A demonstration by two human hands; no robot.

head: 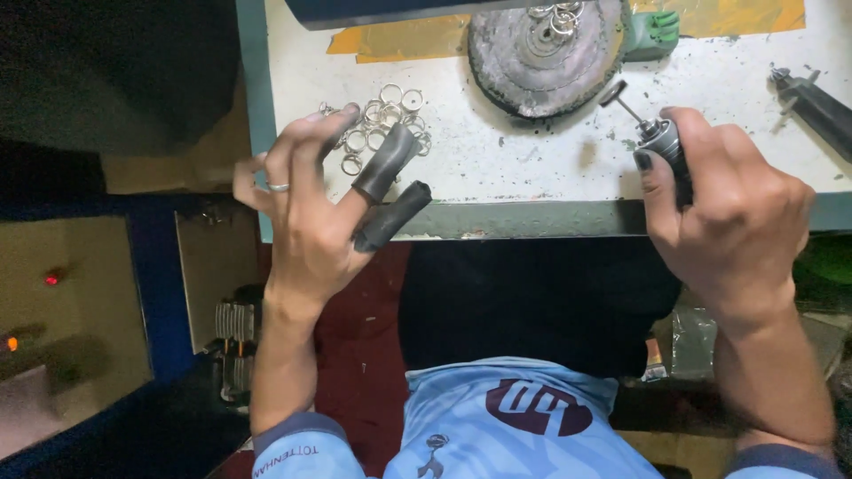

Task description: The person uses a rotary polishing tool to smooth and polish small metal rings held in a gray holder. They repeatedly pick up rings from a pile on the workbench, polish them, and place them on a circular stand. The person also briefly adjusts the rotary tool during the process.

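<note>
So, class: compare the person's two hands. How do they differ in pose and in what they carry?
The left hand is spread open over a heap of metal rings, gripping nothing; the right hand is closed round a rotary tool. The left hand wears dark finger covers and a ring; the right hand shows neither. Both hover at the edge of the white bench.
</note>
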